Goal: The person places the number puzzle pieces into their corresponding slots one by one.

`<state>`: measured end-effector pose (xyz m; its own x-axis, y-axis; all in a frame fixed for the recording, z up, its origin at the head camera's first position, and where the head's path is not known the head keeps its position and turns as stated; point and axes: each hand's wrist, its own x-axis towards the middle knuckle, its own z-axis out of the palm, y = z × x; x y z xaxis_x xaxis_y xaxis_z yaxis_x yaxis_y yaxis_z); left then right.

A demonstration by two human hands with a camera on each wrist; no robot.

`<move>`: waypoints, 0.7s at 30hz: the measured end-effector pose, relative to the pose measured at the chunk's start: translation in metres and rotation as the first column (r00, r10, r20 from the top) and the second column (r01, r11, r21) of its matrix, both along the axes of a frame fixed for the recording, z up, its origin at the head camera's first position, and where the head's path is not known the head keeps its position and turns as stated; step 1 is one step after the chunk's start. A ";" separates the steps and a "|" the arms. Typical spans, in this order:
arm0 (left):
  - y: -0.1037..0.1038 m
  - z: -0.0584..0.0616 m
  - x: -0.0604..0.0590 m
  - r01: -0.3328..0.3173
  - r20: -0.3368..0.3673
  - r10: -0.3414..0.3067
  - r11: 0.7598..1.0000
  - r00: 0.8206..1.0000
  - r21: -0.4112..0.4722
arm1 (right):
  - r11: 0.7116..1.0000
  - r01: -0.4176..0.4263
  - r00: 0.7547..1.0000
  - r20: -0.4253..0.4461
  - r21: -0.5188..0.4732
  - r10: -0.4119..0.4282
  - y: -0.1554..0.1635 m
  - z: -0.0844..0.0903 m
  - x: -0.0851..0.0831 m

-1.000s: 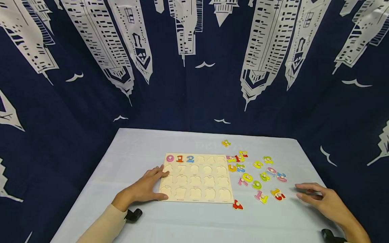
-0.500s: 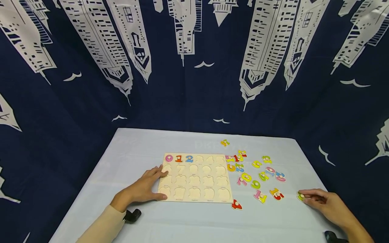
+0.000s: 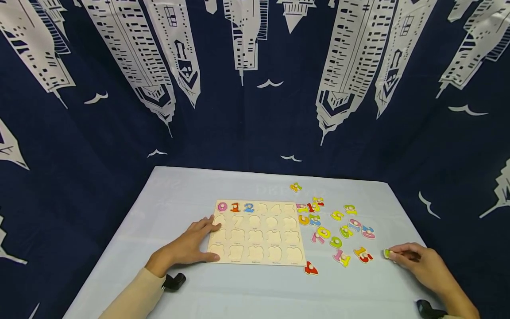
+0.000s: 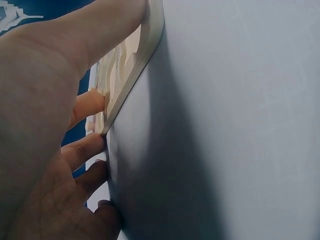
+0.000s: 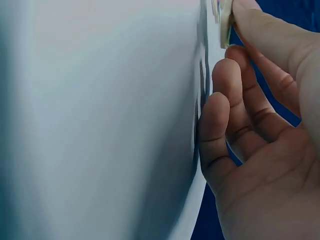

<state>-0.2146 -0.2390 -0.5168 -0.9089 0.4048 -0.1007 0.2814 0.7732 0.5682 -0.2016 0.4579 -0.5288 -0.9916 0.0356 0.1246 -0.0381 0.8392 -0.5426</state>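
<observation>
Navy curtain (image 3: pixel 247 133) with white skyscrapers; pale blue table (image 3: pixel 179 195); multicoloured numbers (image 3: pixel 336 228).

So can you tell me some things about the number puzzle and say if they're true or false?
1. The left hand rests on the puzzle board. True.
2. The right hand is empty. False: it pinches a small yellow-green piece.
3. The board is completely full. False: only the 0, 1 and 2 sit in it.
4. Loose number pieces lie to the right of the board. True.

Even, bright light — wrist views blurred, edges warped.
</observation>
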 end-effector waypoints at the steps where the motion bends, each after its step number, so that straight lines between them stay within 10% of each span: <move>1: 0.000 0.000 0.000 0.000 0.001 0.000 1.000 1.000 0.000 | 1.000 0.001 1.000 0.000 -0.005 -0.001 -0.002 0.001 -0.001; 21: -0.001 -0.001 -0.002 0.025 -0.002 -0.025 1.000 1.000 0.009 | 0.905 -0.098 0.990 0.053 -0.415 0.131 -0.081 0.026 -0.017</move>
